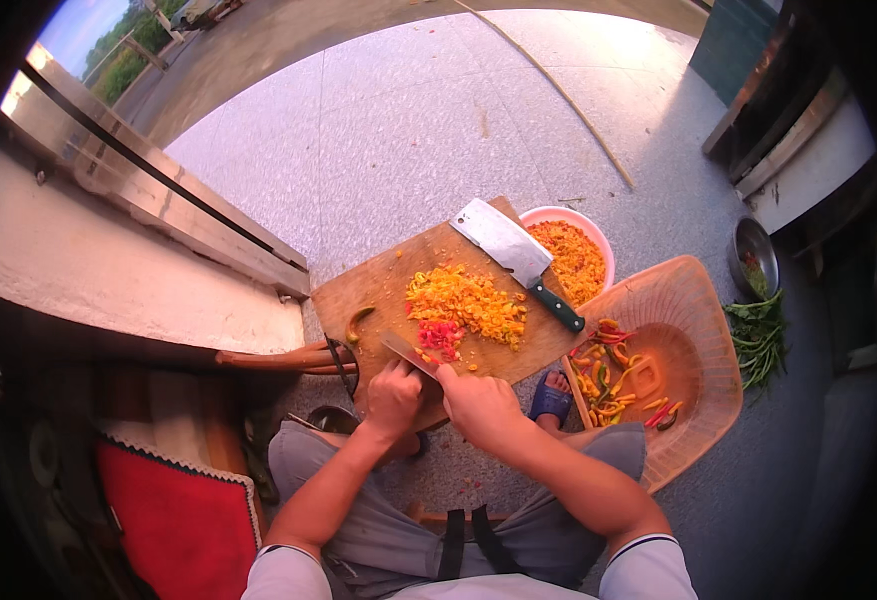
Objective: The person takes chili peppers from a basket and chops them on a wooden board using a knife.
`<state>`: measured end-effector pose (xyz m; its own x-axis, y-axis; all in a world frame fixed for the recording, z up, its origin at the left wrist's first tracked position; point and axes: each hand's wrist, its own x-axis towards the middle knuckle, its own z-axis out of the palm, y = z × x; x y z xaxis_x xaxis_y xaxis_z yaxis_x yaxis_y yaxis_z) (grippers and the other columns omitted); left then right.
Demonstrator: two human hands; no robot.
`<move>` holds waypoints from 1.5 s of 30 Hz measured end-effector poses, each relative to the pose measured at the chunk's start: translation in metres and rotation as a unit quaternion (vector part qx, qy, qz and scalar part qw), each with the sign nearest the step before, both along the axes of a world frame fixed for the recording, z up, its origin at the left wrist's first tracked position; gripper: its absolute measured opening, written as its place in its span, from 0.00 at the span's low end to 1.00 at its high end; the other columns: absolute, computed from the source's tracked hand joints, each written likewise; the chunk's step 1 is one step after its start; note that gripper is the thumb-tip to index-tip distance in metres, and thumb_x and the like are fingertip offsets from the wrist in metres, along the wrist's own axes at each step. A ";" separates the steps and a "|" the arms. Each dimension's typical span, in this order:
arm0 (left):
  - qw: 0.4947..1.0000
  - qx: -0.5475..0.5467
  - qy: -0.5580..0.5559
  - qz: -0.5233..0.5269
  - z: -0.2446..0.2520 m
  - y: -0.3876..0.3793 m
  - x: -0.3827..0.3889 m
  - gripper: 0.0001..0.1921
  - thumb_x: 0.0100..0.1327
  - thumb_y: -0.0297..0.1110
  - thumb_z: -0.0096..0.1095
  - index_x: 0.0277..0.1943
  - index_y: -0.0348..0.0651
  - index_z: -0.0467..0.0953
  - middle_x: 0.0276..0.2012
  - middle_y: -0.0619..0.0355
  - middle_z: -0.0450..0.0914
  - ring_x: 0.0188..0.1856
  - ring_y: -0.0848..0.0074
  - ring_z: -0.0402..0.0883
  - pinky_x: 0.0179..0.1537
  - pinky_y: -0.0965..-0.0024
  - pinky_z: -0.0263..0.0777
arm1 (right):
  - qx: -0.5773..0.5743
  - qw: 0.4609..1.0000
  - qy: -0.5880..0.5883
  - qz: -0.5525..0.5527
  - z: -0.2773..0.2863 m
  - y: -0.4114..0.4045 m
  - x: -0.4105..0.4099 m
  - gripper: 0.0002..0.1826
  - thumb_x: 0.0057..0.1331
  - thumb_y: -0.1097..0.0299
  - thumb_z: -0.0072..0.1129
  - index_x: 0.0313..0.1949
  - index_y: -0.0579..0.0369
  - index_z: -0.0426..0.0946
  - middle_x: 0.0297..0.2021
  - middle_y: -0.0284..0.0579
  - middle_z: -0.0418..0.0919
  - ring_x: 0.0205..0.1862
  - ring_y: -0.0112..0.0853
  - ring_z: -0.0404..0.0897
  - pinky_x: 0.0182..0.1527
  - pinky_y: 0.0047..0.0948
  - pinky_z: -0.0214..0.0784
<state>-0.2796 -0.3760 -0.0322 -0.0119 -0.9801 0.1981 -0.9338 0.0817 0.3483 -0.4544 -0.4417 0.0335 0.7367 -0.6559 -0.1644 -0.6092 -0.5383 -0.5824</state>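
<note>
My right hand [479, 401] is closed on the handle of a knife [408, 352], whose blade points up and left over a wooden cutting board [378, 292]. Close beside the blade, the curled fingers of my left hand [395, 394] press near the board's lower edge; what lies beneath them is hidden. Chopped red peppers [440, 337] lie just beyond the blade, against a larger heap of chopped yellow-orange peppers [464, 300]. One whole pepper [358, 324] rests at the board's left. A cleaver [504, 240] with a dark handle lies across the board's right side.
A pink-rimmed bowl [609, 259] of chopped peppers stands behind the board. An orange plastic basket [716, 360] with whole peppers is at the right. Farther right are a metal bowl [753, 255] and green leafy stems [761, 341]. A long stick [573, 109] lies on the floor.
</note>
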 end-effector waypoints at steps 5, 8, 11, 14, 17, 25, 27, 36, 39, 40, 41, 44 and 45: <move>0.999 -0.012 -0.004 0.046 0.004 0.000 -0.004 0.07 0.55 0.31 0.64 0.37 0.40 0.80 0.32 0.50 0.79 0.36 0.56 0.81 0.36 0.58 0.76 | 0.013 0.999 -0.009 -0.037 -0.003 -0.003 0.001 0.08 0.65 0.69 0.49 0.42 0.56 0.66 0.27 0.55 0.81 0.29 0.53 0.83 0.34 0.53 0.74; 0.997 -0.067 -0.022 0.015 0.010 -0.002 -0.005 0.06 0.53 0.28 0.62 0.35 0.39 0.79 0.28 0.53 0.77 0.31 0.60 0.80 0.30 0.62 0.76 | -0.013 1.000 -0.011 -0.024 0.004 0.003 -0.008 0.09 0.64 0.70 0.50 0.42 0.57 0.66 0.27 0.55 0.81 0.28 0.53 0.83 0.32 0.50 0.75; 0.998 -0.051 -0.014 0.022 0.011 -0.001 -0.006 0.11 0.54 0.35 0.67 0.37 0.39 0.80 0.32 0.48 0.79 0.33 0.55 0.82 0.33 0.57 0.76 | -0.026 1.000 0.012 0.001 0.010 0.014 -0.013 0.10 0.63 0.71 0.50 0.43 0.57 0.66 0.27 0.55 0.80 0.27 0.50 0.83 0.30 0.47 0.76; 0.999 -0.048 -0.005 0.026 0.018 -0.003 -0.009 0.12 0.54 0.36 0.68 0.38 0.39 0.80 0.32 0.47 0.79 0.32 0.54 0.82 0.32 0.57 0.76 | -0.033 0.999 0.003 -0.016 0.002 0.017 -0.016 0.10 0.66 0.69 0.51 0.44 0.55 0.66 0.25 0.55 0.79 0.26 0.51 0.82 0.29 0.50 0.75; 0.999 -0.042 0.007 0.031 0.013 -0.002 -0.006 0.12 0.54 0.36 0.68 0.38 0.39 0.80 0.32 0.46 0.79 0.32 0.53 0.82 0.33 0.56 0.75 | -0.039 0.999 -0.006 -0.013 -0.001 0.016 -0.016 0.10 0.66 0.69 0.51 0.45 0.55 0.66 0.25 0.55 0.79 0.25 0.51 0.82 0.28 0.49 0.75; 0.999 -0.012 0.015 0.037 0.012 -0.001 -0.005 0.10 0.51 0.31 0.65 0.37 0.39 0.80 0.33 0.48 0.79 0.34 0.54 0.81 0.34 0.56 0.76 | -0.059 0.998 -0.005 -0.017 -0.009 0.013 -0.015 0.08 0.66 0.68 0.51 0.42 0.54 0.66 0.22 0.54 0.79 0.24 0.50 0.82 0.26 0.49 0.74; 0.999 0.000 0.009 0.040 0.009 -0.002 -0.004 0.11 0.52 0.33 0.67 0.38 0.40 0.81 0.33 0.48 0.79 0.34 0.53 0.82 0.35 0.56 0.75 | -0.057 0.998 -0.005 -0.015 -0.010 0.009 -0.014 0.07 0.66 0.68 0.51 0.42 0.54 0.66 0.22 0.53 0.79 0.24 0.50 0.82 0.27 0.49 0.74; 0.999 -0.041 0.015 0.029 0.010 -0.002 -0.005 0.13 0.52 0.34 0.69 0.39 0.39 0.81 0.33 0.47 0.80 0.35 0.53 0.82 0.35 0.56 0.76 | -0.029 0.999 -0.031 -0.009 -0.001 0.013 -0.010 0.09 0.65 0.68 0.52 0.42 0.54 0.65 0.24 0.54 0.79 0.26 0.52 0.81 0.29 0.51 0.74; 0.999 -0.045 0.008 0.022 0.009 -0.003 -0.004 0.13 0.53 0.36 0.69 0.39 0.39 0.80 0.33 0.47 0.80 0.34 0.53 0.82 0.33 0.56 0.76 | -0.020 1.000 -0.010 -0.009 -0.001 0.013 -0.016 0.09 0.65 0.68 0.52 0.43 0.54 0.65 0.25 0.54 0.79 0.27 0.52 0.82 0.29 0.51 0.74; 0.998 -0.050 0.017 0.025 0.009 -0.004 -0.004 0.13 0.53 0.36 0.69 0.39 0.40 0.80 0.33 0.47 0.80 0.33 0.53 0.82 0.33 0.56 0.76 | -0.023 1.000 -0.012 -0.010 -0.003 0.013 -0.016 0.09 0.65 0.68 0.52 0.42 0.54 0.65 0.25 0.54 0.79 0.27 0.52 0.82 0.29 0.50 0.74; 0.998 -0.055 0.025 0.027 0.009 -0.004 -0.004 0.13 0.54 0.36 0.69 0.39 0.40 0.81 0.33 0.47 0.80 0.33 0.52 0.82 0.33 0.55 0.76 | -0.026 1.000 -0.014 -0.010 -0.004 0.013 -0.016 0.09 0.65 0.68 0.52 0.42 0.54 0.65 0.25 0.54 0.79 0.27 0.52 0.82 0.29 0.50 0.74; 0.999 -0.033 0.025 0.032 0.011 -0.003 -0.005 0.12 0.54 0.35 0.68 0.39 0.40 0.81 0.34 0.46 0.80 0.33 0.52 0.82 0.33 0.55 0.75 | -0.026 1.000 -0.009 -0.007 -0.005 0.012 -0.016 0.09 0.65 0.69 0.52 0.42 0.55 0.65 0.24 0.54 0.79 0.27 0.51 0.82 0.29 0.50 0.74; 0.999 -0.033 0.025 0.032 0.011 -0.003 -0.005 0.12 0.54 0.35 0.68 0.39 0.40 0.81 0.34 0.46 0.80 0.33 0.52 0.82 0.33 0.55 0.75 | -0.027 1.000 -0.009 -0.007 -0.006 0.011 -0.015 0.09 0.65 0.69 0.52 0.42 0.55 0.65 0.24 0.54 0.79 0.27 0.51 0.82 0.29 0.50 0.74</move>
<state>-0.2843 -0.3793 -0.0207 0.0629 -0.9633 0.2609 -0.9194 0.0458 0.3907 -0.4696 -0.4308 0.0280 0.7296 -0.6740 -0.1160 -0.6070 -0.5600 -0.5639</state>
